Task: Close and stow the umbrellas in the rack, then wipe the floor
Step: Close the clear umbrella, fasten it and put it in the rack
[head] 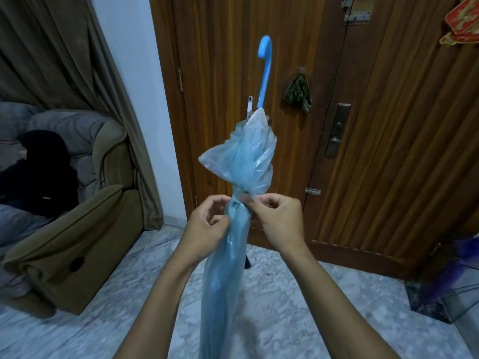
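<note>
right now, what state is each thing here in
umbrella, folded, handle up, canopy loosely bunched
left hand, grips the umbrella at its cinched middle
right hand, pinches the canopy at the same spot
door, shut
rack, upright on the floor, blurred purple thing at it

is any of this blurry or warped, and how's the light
Head view: dim, bluish indoor light, no hard shadows; the blue umbrella, left hand and right hand are fairly sharp in the middle; the floor at lower left and the purple umbrella at the right edge are smeared; the wide lens bows the door and curtain.
</note>
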The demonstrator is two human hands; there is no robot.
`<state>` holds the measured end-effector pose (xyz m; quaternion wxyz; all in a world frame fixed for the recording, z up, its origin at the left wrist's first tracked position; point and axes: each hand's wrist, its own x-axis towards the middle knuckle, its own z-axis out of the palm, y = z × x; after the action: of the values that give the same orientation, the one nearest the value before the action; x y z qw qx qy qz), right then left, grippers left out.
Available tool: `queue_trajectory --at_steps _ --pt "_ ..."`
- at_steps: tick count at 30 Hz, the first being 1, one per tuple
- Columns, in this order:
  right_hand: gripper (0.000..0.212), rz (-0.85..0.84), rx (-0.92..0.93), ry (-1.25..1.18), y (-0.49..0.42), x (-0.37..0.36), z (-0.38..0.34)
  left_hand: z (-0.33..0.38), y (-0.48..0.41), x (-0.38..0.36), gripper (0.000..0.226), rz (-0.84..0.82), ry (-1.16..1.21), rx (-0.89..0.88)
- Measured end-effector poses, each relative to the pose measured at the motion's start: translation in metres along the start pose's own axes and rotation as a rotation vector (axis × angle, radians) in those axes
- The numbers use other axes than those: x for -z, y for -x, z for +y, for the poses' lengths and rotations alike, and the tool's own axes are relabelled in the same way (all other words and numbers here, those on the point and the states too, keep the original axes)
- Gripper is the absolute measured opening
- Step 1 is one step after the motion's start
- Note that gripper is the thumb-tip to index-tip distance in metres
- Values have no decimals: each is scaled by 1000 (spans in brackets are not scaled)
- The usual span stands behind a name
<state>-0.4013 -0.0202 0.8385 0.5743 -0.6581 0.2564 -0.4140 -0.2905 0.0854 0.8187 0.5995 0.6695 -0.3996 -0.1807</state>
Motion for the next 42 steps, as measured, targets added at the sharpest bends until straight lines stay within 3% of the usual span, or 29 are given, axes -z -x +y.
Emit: queue_trajectory --at_steps 5,9,18,24,27,32,35,37,40,42 --pt "13 47 49 64 5 -9 -5 -11 2 -3 69 -182 -76 -19" --pt "4 -84 36 52 6 -11 -4 -18 1 -4 54 -39 -2 -38" --pt "13 -412 -46 -215 1 7 0 -24 6 10 65 -135 345 75" --pt "6 -246 -24 -5 -3 12 6 -24 12 6 58 -198 486 123" --pt "7 -257 43 91 -2 11 8 -25 11 6 58 -207 542 154" --pt "4 -261 -23 -49 2 7 6 -26 11 9 53 -269 678 213" --pt "7 -181 -11 -34 4 4 5 -29 8 12 51 -202 563 180" --pt "9 -108 22 20 5 1 4 -27 7 13 52 -111 394 109" --pt "14 -6 65 100 7 -1 3 -22 5 9 36 59 91 -36" --pt "16 9 75 120 8 -4 2 -20 4 7 39 87 -27 -85"
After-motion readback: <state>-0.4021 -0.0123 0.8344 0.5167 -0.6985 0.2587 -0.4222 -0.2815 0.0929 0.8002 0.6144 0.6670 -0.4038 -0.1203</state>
